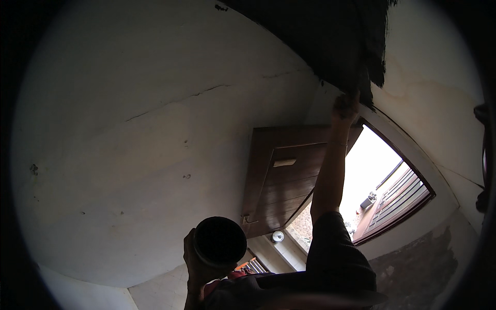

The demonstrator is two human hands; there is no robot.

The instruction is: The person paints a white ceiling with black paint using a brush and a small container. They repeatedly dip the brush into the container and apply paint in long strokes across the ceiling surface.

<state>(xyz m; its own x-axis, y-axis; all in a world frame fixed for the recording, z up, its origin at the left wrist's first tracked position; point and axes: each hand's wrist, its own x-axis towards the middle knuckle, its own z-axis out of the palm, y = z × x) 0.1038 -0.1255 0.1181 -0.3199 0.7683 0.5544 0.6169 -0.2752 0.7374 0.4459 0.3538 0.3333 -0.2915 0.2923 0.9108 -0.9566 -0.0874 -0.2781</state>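
Note:
My left hand (194, 261) is closed round a round container (219, 238) with a dark inside, held low in the centre of the view. My right arm is stretched up, and my right hand (344, 107) is closed at the lower edge of a black, ragged-edged painted area (330, 36) high on the pale surface. What it grips is lost in the dark against the paint. The pale surface (129, 181) beside it has a long crack and small chips.
A brown wooden door (279, 186) stands open beside a bright doorway with a barred gate (387, 201) outside. A white pot (277, 236) and an orange barred object (248, 266) sit below. A dark object (481, 155) is at the right rim.

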